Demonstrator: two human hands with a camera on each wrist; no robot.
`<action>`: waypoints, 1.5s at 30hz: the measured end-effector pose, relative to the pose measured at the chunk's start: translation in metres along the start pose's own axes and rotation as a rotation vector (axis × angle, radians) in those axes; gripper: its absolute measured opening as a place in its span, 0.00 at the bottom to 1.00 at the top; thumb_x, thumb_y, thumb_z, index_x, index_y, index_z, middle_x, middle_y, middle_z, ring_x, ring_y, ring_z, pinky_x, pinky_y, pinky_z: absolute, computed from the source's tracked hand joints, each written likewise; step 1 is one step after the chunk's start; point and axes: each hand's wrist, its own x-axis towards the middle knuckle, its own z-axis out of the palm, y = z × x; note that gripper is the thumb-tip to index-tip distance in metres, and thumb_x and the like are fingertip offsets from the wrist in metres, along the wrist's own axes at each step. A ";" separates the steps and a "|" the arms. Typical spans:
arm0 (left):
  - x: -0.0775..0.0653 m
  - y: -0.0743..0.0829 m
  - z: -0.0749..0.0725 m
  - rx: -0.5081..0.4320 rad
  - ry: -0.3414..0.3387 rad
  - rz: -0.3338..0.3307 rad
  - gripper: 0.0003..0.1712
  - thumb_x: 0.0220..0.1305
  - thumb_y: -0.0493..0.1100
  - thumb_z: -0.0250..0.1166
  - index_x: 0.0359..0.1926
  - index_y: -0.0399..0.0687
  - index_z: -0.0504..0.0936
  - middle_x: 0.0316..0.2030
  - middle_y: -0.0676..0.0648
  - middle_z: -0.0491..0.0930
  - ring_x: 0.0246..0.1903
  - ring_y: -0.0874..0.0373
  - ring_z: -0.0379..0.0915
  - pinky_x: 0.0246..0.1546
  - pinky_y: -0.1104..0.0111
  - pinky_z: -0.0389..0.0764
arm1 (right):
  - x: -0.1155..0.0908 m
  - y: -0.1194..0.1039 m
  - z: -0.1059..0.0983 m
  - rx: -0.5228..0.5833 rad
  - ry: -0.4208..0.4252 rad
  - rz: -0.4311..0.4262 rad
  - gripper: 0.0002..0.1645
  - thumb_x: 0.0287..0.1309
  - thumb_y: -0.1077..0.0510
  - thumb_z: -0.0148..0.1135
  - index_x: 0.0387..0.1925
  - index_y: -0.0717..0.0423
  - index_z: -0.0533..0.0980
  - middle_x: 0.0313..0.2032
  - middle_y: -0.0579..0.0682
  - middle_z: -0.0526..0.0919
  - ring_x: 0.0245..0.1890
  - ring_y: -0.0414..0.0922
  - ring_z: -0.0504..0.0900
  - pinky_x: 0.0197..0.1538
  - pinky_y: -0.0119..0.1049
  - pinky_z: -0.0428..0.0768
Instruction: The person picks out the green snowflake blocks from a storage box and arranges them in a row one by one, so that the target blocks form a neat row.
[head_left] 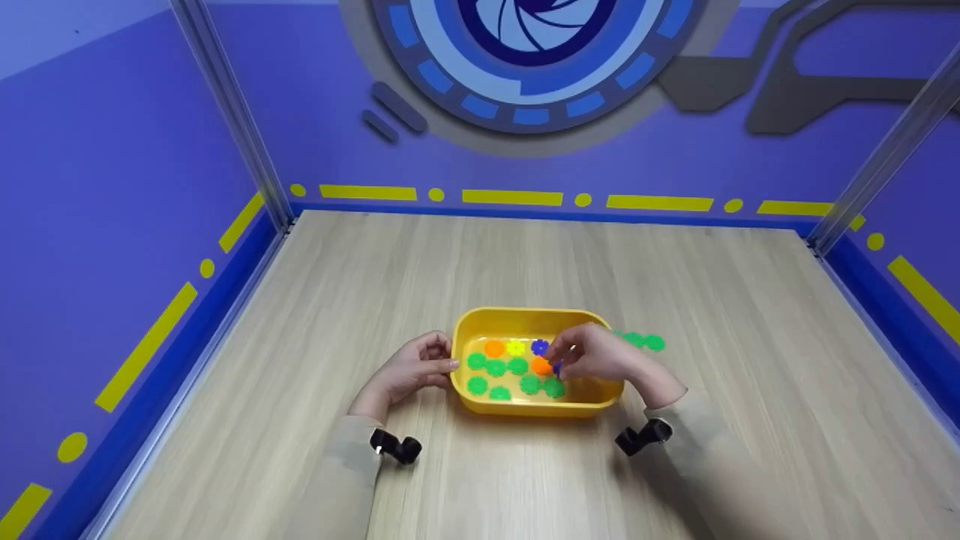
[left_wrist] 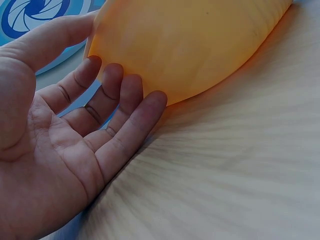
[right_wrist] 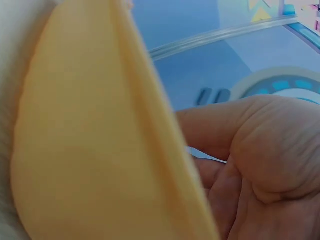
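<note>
A yellow plastic tub (head_left: 532, 409) stands on the table with small flower-shaped plastic pieces inside. My left hand (head_left: 412, 369) holds the tub's left end, thumb at the rim and fingertips against the outer wall (left_wrist: 200, 50). Reaching over the right end, my right hand (head_left: 596, 352) has its fingers bent down inside the tub. A blue piece (head_left: 556, 367) shows partly between its thumb and fingertips, beside an orange piece (head_left: 541, 366). Another blue piece (head_left: 540, 347) lies near the index finger. In the right wrist view the tub wall (right_wrist: 85, 125) hides the fingertips.
Several green pieces (head_left: 517, 366), a yellow piece (head_left: 516, 347) and a second orange piece (head_left: 494, 349) lie in the tub. More green pieces (head_left: 654, 343) are on the wooden table (head_left: 525, 262) behind the right hand. Blue panels (head_left: 315, 135) enclose the table's back and sides.
</note>
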 end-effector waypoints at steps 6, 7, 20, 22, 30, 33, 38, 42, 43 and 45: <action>0.001 -0.001 0.000 -0.003 -0.011 0.012 0.12 0.67 0.34 0.65 0.46 0.44 0.70 0.38 0.50 0.75 0.39 0.58 0.81 0.40 0.66 0.88 | 0.003 0.000 0.009 -0.087 -0.022 -0.024 0.13 0.54 0.70 0.73 0.42 0.58 0.85 0.40 0.53 0.89 0.37 0.42 0.84 0.47 0.40 0.87; 0.001 -0.001 -0.001 -0.004 -0.013 0.013 0.12 0.67 0.34 0.65 0.46 0.44 0.70 0.39 0.50 0.75 0.39 0.58 0.81 0.40 0.66 0.88 | 0.004 0.000 0.010 -0.102 -0.023 -0.039 0.12 0.53 0.70 0.73 0.41 0.58 0.85 0.40 0.53 0.89 0.37 0.42 0.84 0.46 0.39 0.87; 0.000 0.000 0.000 -0.018 -0.006 0.001 0.12 0.67 0.32 0.65 0.45 0.45 0.70 0.39 0.50 0.76 0.39 0.57 0.82 0.39 0.66 0.89 | 0.009 -0.004 0.029 -0.253 -0.014 0.022 0.17 0.46 0.73 0.75 0.35 0.51 0.82 0.32 0.47 0.82 0.33 0.43 0.75 0.42 0.37 0.79; 0.000 0.000 0.000 -0.016 -0.003 0.000 0.12 0.67 0.32 0.65 0.45 0.45 0.70 0.38 0.50 0.76 0.39 0.57 0.81 0.39 0.66 0.89 | 0.009 -0.004 0.031 -0.267 -0.010 0.025 0.18 0.46 0.73 0.74 0.35 0.51 0.82 0.32 0.47 0.82 0.34 0.44 0.75 0.42 0.38 0.79; 0.000 -0.001 0.000 -0.016 -0.007 0.006 0.12 0.67 0.33 0.65 0.46 0.43 0.70 0.39 0.50 0.74 0.38 0.58 0.81 0.40 0.67 0.88 | 0.010 -0.003 0.033 -0.297 0.004 0.031 0.19 0.46 0.73 0.75 0.35 0.49 0.81 0.33 0.44 0.80 0.35 0.44 0.75 0.44 0.40 0.80; 0.000 -0.001 0.000 -0.018 -0.007 0.006 0.12 0.67 0.33 0.65 0.46 0.43 0.70 0.39 0.50 0.75 0.38 0.58 0.81 0.40 0.66 0.88 | 0.010 -0.002 0.033 -0.315 0.017 0.021 0.19 0.46 0.73 0.75 0.35 0.48 0.81 0.32 0.44 0.80 0.35 0.43 0.75 0.43 0.40 0.80; 0.000 -0.001 0.000 -0.023 0.001 0.002 0.12 0.67 0.33 0.65 0.46 0.44 0.71 0.39 0.49 0.75 0.38 0.58 0.82 0.40 0.66 0.88 | 0.009 -0.002 0.033 -0.359 0.032 -0.012 0.19 0.45 0.72 0.75 0.33 0.48 0.80 0.32 0.44 0.79 0.34 0.43 0.74 0.43 0.39 0.78; 0.000 -0.002 0.000 -0.020 0.002 0.005 0.12 0.66 0.33 0.66 0.45 0.44 0.71 0.39 0.49 0.75 0.38 0.58 0.81 0.40 0.66 0.88 | 0.007 -0.003 0.031 -0.330 0.023 -0.026 0.18 0.47 0.71 0.76 0.34 0.48 0.81 0.32 0.44 0.80 0.35 0.43 0.74 0.44 0.39 0.79; 0.000 -0.002 0.000 -0.019 0.001 0.007 0.13 0.66 0.34 0.67 0.45 0.43 0.71 0.39 0.50 0.75 0.38 0.58 0.81 0.40 0.66 0.88 | 0.007 -0.003 0.030 -0.317 0.020 -0.026 0.17 0.47 0.71 0.75 0.35 0.48 0.81 0.33 0.44 0.81 0.35 0.43 0.75 0.44 0.39 0.80; 0.000 -0.002 0.000 -0.017 -0.001 0.008 0.13 0.66 0.34 0.66 0.45 0.43 0.71 0.39 0.50 0.75 0.38 0.58 0.81 0.40 0.66 0.88 | 0.005 -0.003 0.029 -0.283 0.009 -0.024 0.16 0.49 0.70 0.76 0.35 0.48 0.83 0.33 0.44 0.82 0.35 0.43 0.76 0.45 0.40 0.82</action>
